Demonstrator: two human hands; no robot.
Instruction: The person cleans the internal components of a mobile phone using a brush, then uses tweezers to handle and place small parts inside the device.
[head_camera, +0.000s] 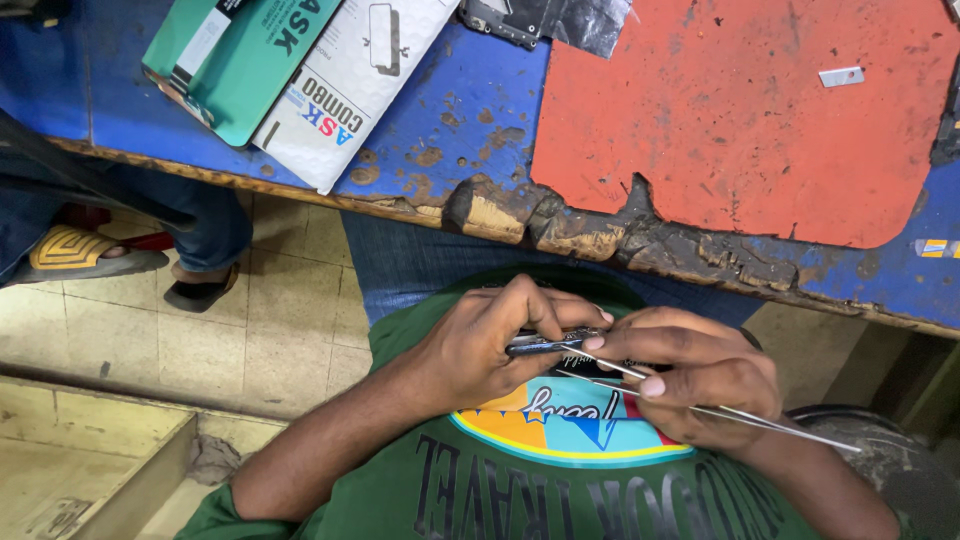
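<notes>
Left hand (480, 345) grips a dark phone (550, 345); right hand (690, 375) pinches tweezers (720, 408); green box (245, 60) beside white box (345, 85)

I look down on a worn blue workbench (440, 120), chipped wooden edge (560, 232), red mat (740, 130) on top, pale tiled floor (290, 320) below, wooden drawer (110, 470) lower left, even light.

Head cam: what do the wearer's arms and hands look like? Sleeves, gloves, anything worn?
Both hands are bare: no gloves, and no rings, watch or bands that I can see on the left hand or right hand. The forearms are uncovered too. A short green sleeve shows at the left upper arm, matching the green printed T-shirt.
</notes>
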